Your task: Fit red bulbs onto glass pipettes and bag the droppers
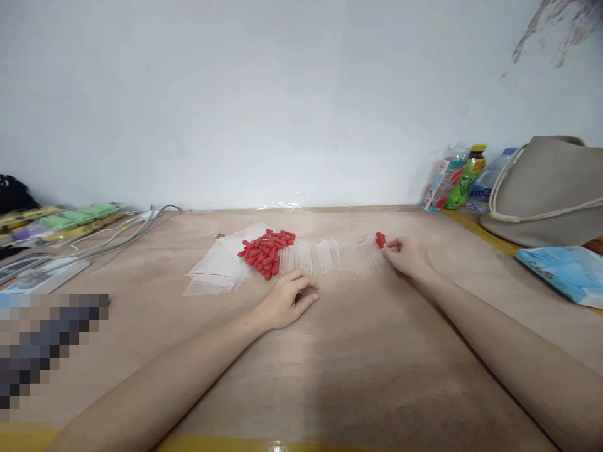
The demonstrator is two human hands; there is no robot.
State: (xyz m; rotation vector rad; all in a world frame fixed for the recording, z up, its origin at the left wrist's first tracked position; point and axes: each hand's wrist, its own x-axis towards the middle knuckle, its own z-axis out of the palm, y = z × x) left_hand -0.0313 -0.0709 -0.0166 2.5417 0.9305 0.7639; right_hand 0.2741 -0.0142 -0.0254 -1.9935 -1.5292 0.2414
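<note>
A row of clear plastic tubes (332,257) lies side by side on the wooden table (330,358). A heap of small red caps (266,248) sits at the row's left end. My left hand (287,300) rests on the table at the near left end of the row, fingers curled and touching the tubes. My right hand (406,254) is at the right end, fingers pinched on a tube, right beside a few red caps (380,239).
Clear plastic bags (219,269) lie left of the heap. Grey cables (132,233) and coloured packs (66,221) are at the far left. Drink bottles (461,177), a beige hat (549,191) and a blue packet (563,271) stand at the right.
</note>
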